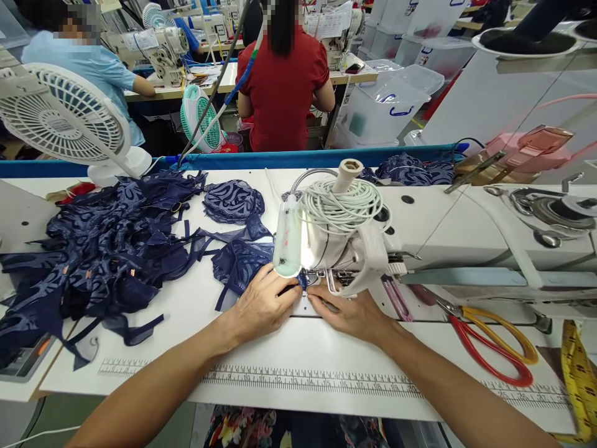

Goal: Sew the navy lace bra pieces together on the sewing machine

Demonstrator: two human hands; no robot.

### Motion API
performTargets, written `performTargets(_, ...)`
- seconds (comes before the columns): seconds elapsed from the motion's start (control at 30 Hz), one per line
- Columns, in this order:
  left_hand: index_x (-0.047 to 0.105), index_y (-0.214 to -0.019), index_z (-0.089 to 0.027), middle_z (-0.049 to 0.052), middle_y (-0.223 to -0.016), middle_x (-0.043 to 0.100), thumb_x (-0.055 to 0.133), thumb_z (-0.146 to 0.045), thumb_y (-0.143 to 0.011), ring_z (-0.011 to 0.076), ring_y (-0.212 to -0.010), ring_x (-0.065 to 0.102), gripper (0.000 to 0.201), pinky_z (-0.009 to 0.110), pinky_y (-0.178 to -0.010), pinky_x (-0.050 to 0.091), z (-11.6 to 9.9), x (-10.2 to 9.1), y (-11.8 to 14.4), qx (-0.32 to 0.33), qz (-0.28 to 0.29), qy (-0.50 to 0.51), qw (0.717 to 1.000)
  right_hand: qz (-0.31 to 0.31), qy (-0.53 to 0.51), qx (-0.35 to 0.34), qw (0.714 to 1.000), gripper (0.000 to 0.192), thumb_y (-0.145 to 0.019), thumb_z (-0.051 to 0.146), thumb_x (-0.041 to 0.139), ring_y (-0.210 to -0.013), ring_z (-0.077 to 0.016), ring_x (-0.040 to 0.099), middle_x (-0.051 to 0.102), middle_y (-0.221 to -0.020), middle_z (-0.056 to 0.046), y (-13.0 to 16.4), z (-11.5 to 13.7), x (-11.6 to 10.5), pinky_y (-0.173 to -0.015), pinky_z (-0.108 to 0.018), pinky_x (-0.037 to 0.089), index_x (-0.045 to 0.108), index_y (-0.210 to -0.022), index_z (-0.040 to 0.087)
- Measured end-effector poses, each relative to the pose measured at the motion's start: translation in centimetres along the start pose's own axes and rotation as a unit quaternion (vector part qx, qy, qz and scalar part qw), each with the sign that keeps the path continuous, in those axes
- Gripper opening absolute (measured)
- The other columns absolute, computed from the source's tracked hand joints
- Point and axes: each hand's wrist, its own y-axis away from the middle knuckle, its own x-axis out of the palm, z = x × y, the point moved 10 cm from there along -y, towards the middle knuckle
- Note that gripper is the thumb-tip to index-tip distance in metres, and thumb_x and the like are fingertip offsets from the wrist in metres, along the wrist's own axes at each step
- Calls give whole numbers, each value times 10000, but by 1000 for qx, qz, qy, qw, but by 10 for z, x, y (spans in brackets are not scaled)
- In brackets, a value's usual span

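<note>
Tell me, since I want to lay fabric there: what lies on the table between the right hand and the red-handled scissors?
Head view: between the right hand and the red-handled scissors, a pink clip-like tool lies on the white table; otherwise bare.

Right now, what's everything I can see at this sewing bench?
lace garment pieces: a pile, navy, table left
sewing machine: one, white, table right
coiled cord: one, white, atop machine
scissors: one, red and yellow handles, right of the hands
desk fan: one, white, far left
printed ruler: one, black marks, table's front edge
co-workers: two, red and blue tops, behind
left hand: pinching navy fabric near needle
right hand: beside it, fingertips on fabric
</note>
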Motion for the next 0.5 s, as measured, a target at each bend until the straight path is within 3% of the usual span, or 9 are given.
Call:
performTargets(0.33, 638, -1032, -138, 101, -941, 662, 491, -111, -916, 206, -873, 594, 189, 365, -782, 501, 3, 3, -1, -6, -10, -54, 998, 7, 72, -29, 997, 170, -898, 159, 572, -708, -150, 621, 697, -734, -26, 3, 3, 7, -629, -263, 448, 731, -943, 204)
performTargets(0.5, 641, -1016, -121, 114, -978, 675, 510, -81, -899, 231, -922, 595, 181, 401, -833, 484, -2, 3, -2, 8, -18, -91, 996, 9, 86, -31, 996, 202, -879, 119, 580, -685, -150, 610, 686, -731, -35, 5, 5, 5, -618, -276, 458, 725, -998, 193)
